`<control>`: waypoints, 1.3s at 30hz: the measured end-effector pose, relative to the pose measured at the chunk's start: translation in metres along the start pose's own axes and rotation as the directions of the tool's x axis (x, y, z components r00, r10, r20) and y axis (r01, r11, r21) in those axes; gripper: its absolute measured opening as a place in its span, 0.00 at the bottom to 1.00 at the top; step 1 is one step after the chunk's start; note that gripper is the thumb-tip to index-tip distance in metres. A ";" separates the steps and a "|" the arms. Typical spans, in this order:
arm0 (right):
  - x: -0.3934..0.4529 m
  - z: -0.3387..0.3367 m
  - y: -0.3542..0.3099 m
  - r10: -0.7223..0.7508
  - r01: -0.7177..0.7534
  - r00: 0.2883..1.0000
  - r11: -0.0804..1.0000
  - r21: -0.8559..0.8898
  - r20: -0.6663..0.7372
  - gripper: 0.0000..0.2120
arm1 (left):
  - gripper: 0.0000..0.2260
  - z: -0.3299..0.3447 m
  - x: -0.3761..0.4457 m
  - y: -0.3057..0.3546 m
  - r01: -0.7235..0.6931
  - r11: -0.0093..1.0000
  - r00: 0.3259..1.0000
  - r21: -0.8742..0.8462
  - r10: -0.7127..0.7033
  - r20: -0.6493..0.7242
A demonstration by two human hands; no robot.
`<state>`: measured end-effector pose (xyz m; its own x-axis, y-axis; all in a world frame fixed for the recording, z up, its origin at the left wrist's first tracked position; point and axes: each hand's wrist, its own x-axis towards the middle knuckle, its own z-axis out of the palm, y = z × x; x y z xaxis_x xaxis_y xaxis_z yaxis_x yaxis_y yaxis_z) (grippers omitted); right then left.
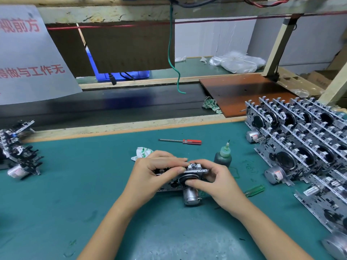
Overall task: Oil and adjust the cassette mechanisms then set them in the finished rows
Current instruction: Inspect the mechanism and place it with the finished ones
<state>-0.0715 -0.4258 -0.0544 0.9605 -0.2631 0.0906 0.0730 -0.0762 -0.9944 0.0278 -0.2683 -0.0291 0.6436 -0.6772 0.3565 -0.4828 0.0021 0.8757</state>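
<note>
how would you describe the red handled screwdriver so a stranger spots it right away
On the teal work mat, look past both hands, toward the wooden edge strip. The slim screwdriver with a clear red handle lies flat there alone; the other, green-handled screwdriver lies nearer, by the right wrist.

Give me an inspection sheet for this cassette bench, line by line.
Surface: green mat, smudged.
Job's things: cassette mechanism held at centre; finished rows at right; unfinished mechanisms at left; oil bottle upright.
Clutter: red screwdriver, green screwdriver, rag.
Grippers: left hand and right hand both grip the mechanism.
Cables: green wire hanging.
Surroundings: conveyor belt, sign, brown board.
</note>
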 end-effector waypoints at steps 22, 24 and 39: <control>-0.003 0.003 0.002 0.034 -0.036 0.999 0.990 0.138 0.020 0.10 | 0.07 0.001 0.008 0.011 -0.227 0.910 0.974 0.348 0.221 0.058; -0.002 0.003 0.003 0.036 -0.037 0.999 0.991 0.131 0.011 0.10 | 0.07 0.001 0.008 0.012 -0.210 0.928 0.978 0.309 0.203 0.053; -0.004 0.005 -0.001 0.033 -0.033 0.999 0.992 0.125 0.000 0.09 | 0.08 0.000 0.010 0.015 -0.156 0.950 0.988 0.271 0.146 0.056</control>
<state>-0.0741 -0.4198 -0.0544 0.9624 -0.2653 0.0577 0.0744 0.0531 -0.9958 0.0275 -0.2749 -0.0125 0.5317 -0.7099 0.4619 -0.7199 -0.0915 0.6881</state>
